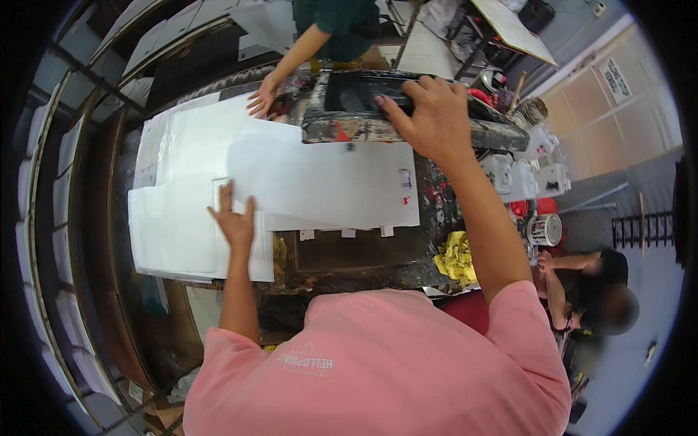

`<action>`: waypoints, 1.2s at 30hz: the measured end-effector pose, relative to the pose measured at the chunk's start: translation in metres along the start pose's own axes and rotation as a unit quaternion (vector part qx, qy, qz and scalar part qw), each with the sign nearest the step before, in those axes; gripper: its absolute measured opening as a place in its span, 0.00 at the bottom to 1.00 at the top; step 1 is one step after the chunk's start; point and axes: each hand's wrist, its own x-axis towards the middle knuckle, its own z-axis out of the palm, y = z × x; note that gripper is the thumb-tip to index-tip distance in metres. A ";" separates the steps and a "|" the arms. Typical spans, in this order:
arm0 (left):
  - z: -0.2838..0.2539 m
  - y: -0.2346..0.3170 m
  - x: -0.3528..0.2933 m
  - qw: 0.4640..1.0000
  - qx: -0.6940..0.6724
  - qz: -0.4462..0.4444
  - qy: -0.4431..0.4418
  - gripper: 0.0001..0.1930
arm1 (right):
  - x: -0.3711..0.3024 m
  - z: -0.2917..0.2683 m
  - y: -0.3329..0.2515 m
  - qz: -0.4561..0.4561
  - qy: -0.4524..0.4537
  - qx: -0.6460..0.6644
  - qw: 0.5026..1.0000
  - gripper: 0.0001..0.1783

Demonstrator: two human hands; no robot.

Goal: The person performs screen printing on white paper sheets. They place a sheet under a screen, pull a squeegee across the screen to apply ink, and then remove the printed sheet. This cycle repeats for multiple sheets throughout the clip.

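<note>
Head view: right hand point(429, 116) gripping squeegee point(363, 93)

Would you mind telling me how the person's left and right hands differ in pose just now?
The left hand lies flat, fingers spread, on the stack of white sheets; the right hand curls over the paint-stained black printing frame. The left sits near the body, the right reaches farther out. Both are bare and rest palm down.

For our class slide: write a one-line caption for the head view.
Left hand presses white sheets; right hand grips a paint-stained frame.
</note>
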 end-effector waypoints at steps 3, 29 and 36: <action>0.005 -0.028 0.014 0.976 0.178 -0.100 0.077 0.40 | -0.003 0.000 0.002 -0.006 0.020 0.005 1.000 0.30; 0.164 0.133 -0.108 0.938 -0.051 0.231 -0.252 0.34 | 0.008 0.004 0.009 0.010 -0.006 0.019 1.000 0.36; 0.039 0.173 -0.102 0.565 -0.740 -0.309 -0.195 0.60 | -0.125 0.033 -0.013 0.013 -0.243 0.039 0.969 0.27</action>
